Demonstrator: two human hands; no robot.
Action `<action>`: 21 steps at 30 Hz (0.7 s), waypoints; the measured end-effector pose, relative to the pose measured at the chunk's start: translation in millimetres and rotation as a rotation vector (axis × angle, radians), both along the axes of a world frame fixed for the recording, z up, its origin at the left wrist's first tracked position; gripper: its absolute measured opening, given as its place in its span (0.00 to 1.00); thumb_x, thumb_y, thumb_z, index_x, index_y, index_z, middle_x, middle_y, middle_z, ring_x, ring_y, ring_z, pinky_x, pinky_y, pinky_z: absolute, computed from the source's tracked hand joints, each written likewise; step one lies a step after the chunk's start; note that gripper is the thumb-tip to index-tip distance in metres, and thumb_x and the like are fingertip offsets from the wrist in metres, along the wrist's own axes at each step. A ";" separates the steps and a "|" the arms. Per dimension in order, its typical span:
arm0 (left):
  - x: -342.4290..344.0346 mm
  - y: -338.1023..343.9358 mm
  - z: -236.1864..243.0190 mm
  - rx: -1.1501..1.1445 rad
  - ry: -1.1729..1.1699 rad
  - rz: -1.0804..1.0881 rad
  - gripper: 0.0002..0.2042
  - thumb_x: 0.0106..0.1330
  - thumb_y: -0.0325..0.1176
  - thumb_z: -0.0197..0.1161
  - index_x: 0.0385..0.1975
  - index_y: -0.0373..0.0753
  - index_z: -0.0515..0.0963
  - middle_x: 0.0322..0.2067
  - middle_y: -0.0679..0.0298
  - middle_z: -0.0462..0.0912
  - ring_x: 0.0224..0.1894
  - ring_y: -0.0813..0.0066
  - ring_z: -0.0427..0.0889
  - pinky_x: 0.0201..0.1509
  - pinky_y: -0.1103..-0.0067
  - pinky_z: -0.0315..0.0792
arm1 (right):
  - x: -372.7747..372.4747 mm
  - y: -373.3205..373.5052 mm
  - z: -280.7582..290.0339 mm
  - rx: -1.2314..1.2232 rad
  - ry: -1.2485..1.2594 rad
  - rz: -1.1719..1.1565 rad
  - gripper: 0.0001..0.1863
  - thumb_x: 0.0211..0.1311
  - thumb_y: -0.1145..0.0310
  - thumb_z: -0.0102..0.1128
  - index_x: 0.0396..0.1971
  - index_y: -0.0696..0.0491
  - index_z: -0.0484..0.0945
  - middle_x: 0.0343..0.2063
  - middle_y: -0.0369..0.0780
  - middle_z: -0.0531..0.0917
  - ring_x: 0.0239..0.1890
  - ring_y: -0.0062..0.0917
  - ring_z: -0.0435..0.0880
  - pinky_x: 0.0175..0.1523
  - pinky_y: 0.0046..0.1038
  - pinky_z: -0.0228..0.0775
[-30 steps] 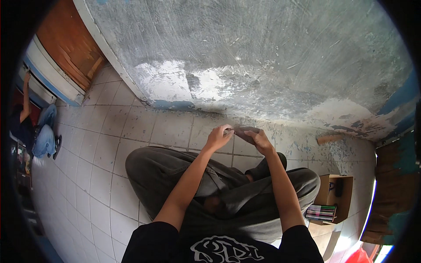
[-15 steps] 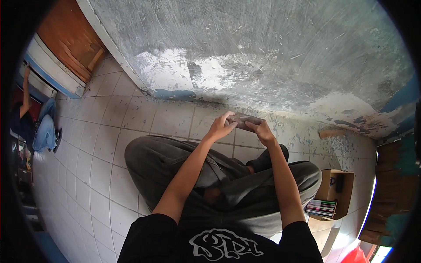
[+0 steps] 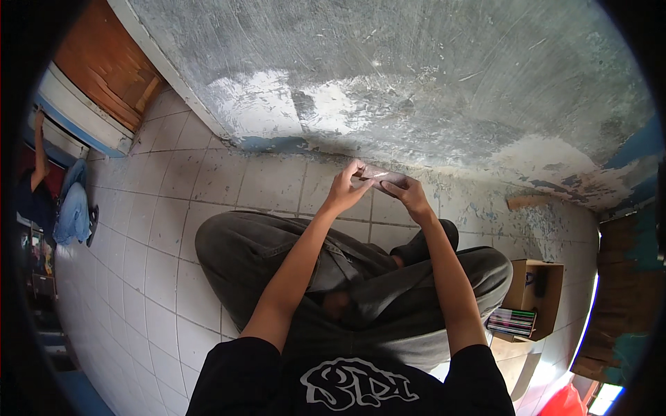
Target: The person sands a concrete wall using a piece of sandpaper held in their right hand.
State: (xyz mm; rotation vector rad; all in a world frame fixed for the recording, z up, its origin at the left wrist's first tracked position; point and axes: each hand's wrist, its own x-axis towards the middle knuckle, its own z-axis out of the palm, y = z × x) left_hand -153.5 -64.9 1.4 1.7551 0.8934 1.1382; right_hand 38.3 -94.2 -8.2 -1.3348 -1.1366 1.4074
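Observation:
Between my two hands is a dusty brown-grey strip that looks like folded sandpaper (image 3: 380, 174). My left hand (image 3: 345, 190) pinches its left end between thumb and fingers. On the other end, my right hand (image 3: 412, 197) grips with thumb and fingers, hiding that edge. The strip is held up above the tiled floor, in front of the grey wall (image 3: 444, 76), whose lower part has bare white patches and scraped paint. Both arms reach forward over my crossed legs (image 3: 257, 263).
Paint flakes and a piece of wood (image 3: 528, 201) lie on the floor (image 3: 166, 270) along the wall. Right of my knee stands an open cardboard box (image 3: 548, 295) with a stack of colourful thin items (image 3: 512, 321). At far left another person (image 3: 69, 201) sits by a door frame.
Both hands have risen slightly toward the wall with the sandpaper. It now shows more tilted, with a lighter face and looking narrower. The other person has barely moved.

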 end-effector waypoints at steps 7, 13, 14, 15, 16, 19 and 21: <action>-2.7 -7.7 -1.2 0.077 0.402 0.206 0.13 0.57 0.32 0.60 0.38 0.40 0.66 0.34 0.57 0.77 0.39 0.56 0.77 0.36 0.69 0.70 | 0.2 -1.8 -5.2 0.136 -0.366 -0.196 0.26 0.41 0.61 0.72 0.40 0.61 0.74 0.29 0.41 0.80 0.33 0.23 0.79 0.39 0.26 0.71; -1.0 -9.1 1.5 0.095 0.511 0.206 0.12 0.56 0.31 0.58 0.38 0.42 0.66 0.33 0.58 0.76 0.40 0.55 0.75 0.37 0.65 0.69 | 11.8 2.9 -3.6 0.032 -0.309 -0.095 0.32 0.41 0.68 0.70 0.50 0.58 0.70 0.25 0.41 0.80 0.37 0.25 0.79 0.42 0.24 0.70; -1.0 -9.6 2.8 0.068 0.531 0.187 0.12 0.56 0.31 0.58 0.38 0.42 0.66 0.33 0.58 0.76 0.40 0.54 0.75 0.37 0.65 0.68 | 9.0 2.8 -5.5 0.122 -0.333 -0.084 0.33 0.42 0.69 0.69 0.52 0.58 0.67 0.24 0.41 0.80 0.37 0.24 0.79 0.42 0.23 0.69; -1.1 -8.7 1.5 0.067 0.524 0.181 0.12 0.56 0.31 0.58 0.38 0.42 0.66 0.33 0.58 0.76 0.40 0.54 0.75 0.37 0.65 0.68 | 7.6 2.6 -7.0 0.212 -0.357 -0.071 0.35 0.43 0.70 0.68 0.55 0.58 0.65 0.23 0.40 0.80 0.37 0.24 0.79 0.43 0.22 0.68; -0.9 -7.2 0.0 0.073 0.512 0.164 0.12 0.56 0.31 0.58 0.38 0.42 0.65 0.33 0.58 0.76 0.40 0.54 0.75 0.37 0.65 0.68 | 8.0 2.6 -7.6 0.210 -0.365 -0.076 0.35 0.43 0.70 0.68 0.55 0.58 0.65 0.23 0.40 0.80 0.37 0.24 0.79 0.43 0.22 0.68; 1.2 -6.8 -0.6 0.077 0.499 0.144 0.12 0.56 0.31 0.58 0.38 0.42 0.65 0.33 0.57 0.77 0.40 0.53 0.75 0.37 0.65 0.68 | 4.2 1.0 -7.0 0.188 -0.268 -0.056 0.39 0.45 0.78 0.64 0.60 0.58 0.57 0.20 0.34 0.77 0.33 0.19 0.77 0.50 0.25 0.65; -4.8 -8.2 0.1 0.072 0.504 0.150 0.12 0.56 0.31 0.58 0.38 0.41 0.65 0.32 0.57 0.77 0.39 0.53 0.75 0.37 0.65 0.68 | -5.9 -5.9 11.1 0.093 0.033 -0.005 0.41 0.44 0.76 0.65 0.61 0.58 0.55 0.23 0.37 0.80 0.33 0.21 0.79 0.49 0.27 0.65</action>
